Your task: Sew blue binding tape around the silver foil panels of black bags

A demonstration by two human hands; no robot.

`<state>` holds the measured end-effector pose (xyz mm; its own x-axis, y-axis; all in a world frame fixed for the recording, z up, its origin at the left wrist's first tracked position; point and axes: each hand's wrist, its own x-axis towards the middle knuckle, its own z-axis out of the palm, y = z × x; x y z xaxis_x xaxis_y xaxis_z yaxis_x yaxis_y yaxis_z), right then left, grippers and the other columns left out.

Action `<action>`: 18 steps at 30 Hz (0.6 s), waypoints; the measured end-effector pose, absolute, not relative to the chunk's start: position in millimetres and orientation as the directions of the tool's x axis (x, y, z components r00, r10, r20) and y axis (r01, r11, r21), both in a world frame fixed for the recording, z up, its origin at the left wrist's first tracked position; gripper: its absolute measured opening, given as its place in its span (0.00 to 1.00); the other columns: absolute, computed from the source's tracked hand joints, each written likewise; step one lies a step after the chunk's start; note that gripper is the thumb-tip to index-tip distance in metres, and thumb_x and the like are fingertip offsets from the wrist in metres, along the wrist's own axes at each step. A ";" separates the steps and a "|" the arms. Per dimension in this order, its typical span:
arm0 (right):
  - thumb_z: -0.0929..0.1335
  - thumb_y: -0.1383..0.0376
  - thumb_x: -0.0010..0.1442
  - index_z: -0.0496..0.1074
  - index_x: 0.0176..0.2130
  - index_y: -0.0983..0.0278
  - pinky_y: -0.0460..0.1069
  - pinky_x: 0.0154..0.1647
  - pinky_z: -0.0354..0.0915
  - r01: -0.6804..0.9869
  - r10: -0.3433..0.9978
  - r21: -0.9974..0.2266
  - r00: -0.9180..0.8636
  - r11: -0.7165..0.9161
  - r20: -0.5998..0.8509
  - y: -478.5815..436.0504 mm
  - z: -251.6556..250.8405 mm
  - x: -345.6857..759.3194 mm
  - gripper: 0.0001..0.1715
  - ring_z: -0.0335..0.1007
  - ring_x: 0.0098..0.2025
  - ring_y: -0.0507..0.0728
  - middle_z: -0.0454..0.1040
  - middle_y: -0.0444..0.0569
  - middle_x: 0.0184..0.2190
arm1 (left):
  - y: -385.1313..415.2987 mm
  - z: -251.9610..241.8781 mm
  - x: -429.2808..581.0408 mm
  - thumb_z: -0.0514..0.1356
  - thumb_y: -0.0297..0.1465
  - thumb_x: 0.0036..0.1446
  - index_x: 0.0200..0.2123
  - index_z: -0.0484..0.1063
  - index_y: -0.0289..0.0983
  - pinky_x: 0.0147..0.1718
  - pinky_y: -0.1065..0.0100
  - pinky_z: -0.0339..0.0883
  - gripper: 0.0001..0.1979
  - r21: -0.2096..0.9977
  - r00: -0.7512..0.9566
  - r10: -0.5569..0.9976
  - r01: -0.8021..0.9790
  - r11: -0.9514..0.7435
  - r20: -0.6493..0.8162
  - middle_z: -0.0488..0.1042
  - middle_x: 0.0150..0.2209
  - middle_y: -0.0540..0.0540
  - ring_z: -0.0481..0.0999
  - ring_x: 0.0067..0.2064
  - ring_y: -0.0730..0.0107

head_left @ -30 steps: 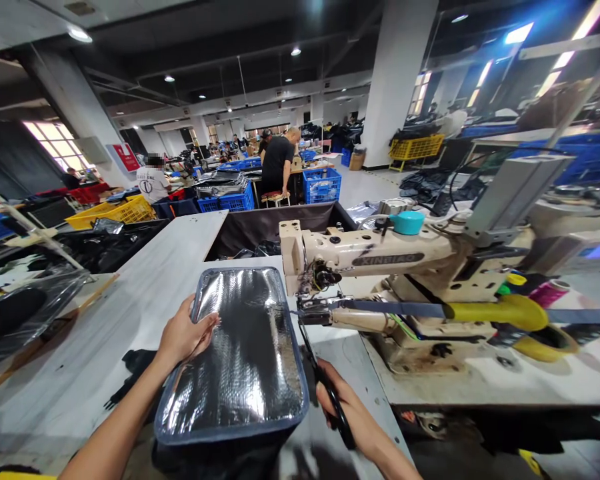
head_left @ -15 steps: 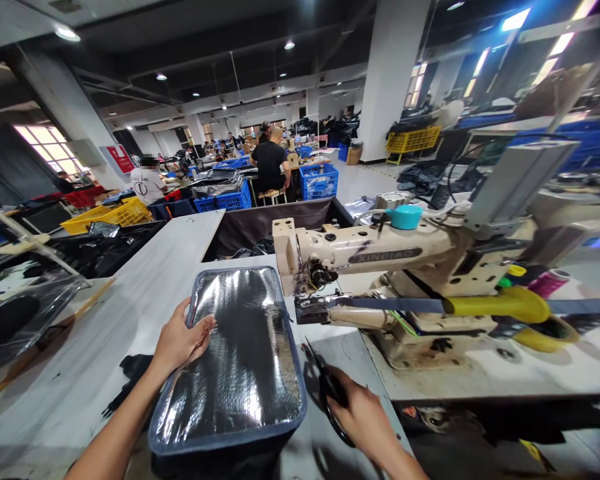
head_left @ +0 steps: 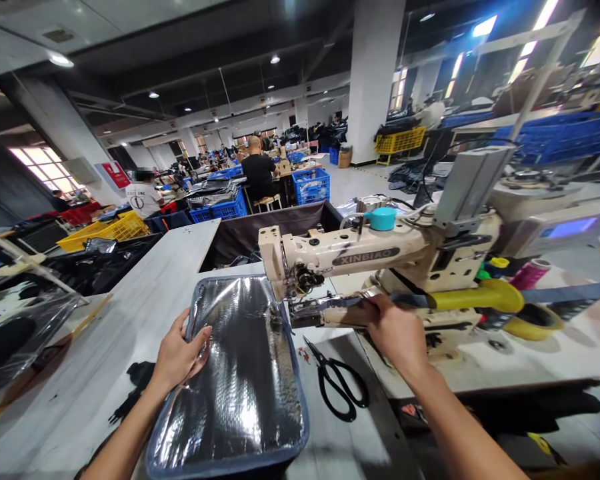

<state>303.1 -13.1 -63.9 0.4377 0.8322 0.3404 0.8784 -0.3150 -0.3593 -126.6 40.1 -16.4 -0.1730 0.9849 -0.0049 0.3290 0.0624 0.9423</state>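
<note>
An insulated bag with a silver foil face and grey-blue bound edges (head_left: 240, 373) lies at the sewing machine (head_left: 340, 253), its far right edge by the needle area. My left hand (head_left: 183, 353) grips its left edge, thumb over the foil and fingers on the outer side. My right hand (head_left: 400, 337) is at the machine's arm, fingers pinched at the grey binding tape (head_left: 413, 300), which runs from a yellow guide (head_left: 475, 298) toward the needle; the fingertips are partly hidden. Black-handled scissors (head_left: 337, 383) lie on the table between the bag and my right forearm.
A black glove-like cloth piece (head_left: 135, 390) lies left of the bag. Behind the table stands a dark fabric-lined bin (head_left: 280, 223). Thread cones (head_left: 527, 273) and a lit control panel (head_left: 573, 228) are at the right. Other people sit at work farther back.
My right hand has let go of the scissors, left them on the table and moved up to the tape at the machine. My left hand keeps its hold on the bag.
</note>
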 end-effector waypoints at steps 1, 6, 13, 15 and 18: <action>0.62 0.60 0.72 0.76 0.56 0.67 0.52 0.32 0.63 0.854 0.813 -0.421 0.464 -0.305 0.353 -17.8 -69.7 295.2 0.22 0.78 0.29 0.65 0.81 0.58 0.29 | 39.7 -17.9 -125.1 0.71 0.45 0.55 0.67 0.61 0.48 0.24 0.69 0.74 0.40 0.939 -0.150 0.989 0.340 0.045 0.007 0.78 0.38 0.49 0.78 0.30 0.67; 0.63 0.56 0.71 0.71 0.63 0.63 0.54 0.46 0.71 0.528 0.900 -0.845 0.324 0.084 0.291 -34.1 -102.1 234.0 0.26 0.81 0.44 0.64 0.82 0.57 0.48 | 41.9 -20.1 -114.6 0.71 0.50 0.54 0.69 0.59 0.49 0.22 0.69 0.72 0.43 0.929 -0.082 0.996 0.369 0.000 0.033 0.78 0.39 0.50 0.78 0.28 0.68; 0.73 0.50 0.59 0.78 0.52 0.61 0.55 0.48 0.74 -0.102 0.957 -0.966 0.197 0.236 0.213 2.1 -120.6 183.1 0.26 0.79 0.41 0.61 0.83 0.54 0.45 | 43.0 2.1 -100.9 0.72 0.45 0.53 0.66 0.63 0.44 0.23 0.70 0.71 0.41 0.897 -0.089 0.995 0.442 -0.007 0.051 0.78 0.32 0.51 0.78 0.27 0.67; 0.74 0.51 0.58 0.81 0.49 0.62 0.55 0.45 0.74 -0.089 0.948 -0.964 0.222 0.252 0.227 8.7 -121.6 176.2 0.24 0.78 0.38 0.60 0.83 0.52 0.39 | 45.3 4.2 -102.4 0.71 0.47 0.54 0.66 0.63 0.43 0.23 0.69 0.72 0.40 0.870 -0.082 0.995 0.493 -0.017 0.065 0.79 0.31 0.50 0.78 0.27 0.65; 0.74 0.51 0.58 0.83 0.46 0.61 0.55 0.43 0.74 -0.037 0.930 -0.966 0.283 0.254 0.233 11.6 -123.1 168.8 0.22 0.78 0.38 0.61 0.84 0.52 0.38 | 53.5 0.4 -110.8 0.68 0.50 0.57 0.67 0.63 0.40 0.30 0.65 0.74 0.40 0.744 -0.075 0.991 0.667 -0.034 0.113 0.81 0.34 0.48 0.81 0.31 0.60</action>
<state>168.8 11.6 -123.1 0.2835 0.9301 0.2335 -0.0375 0.2540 -0.9665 -110.8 53.5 0.4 -0.0753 0.9907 0.1132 0.6669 -0.0344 0.7443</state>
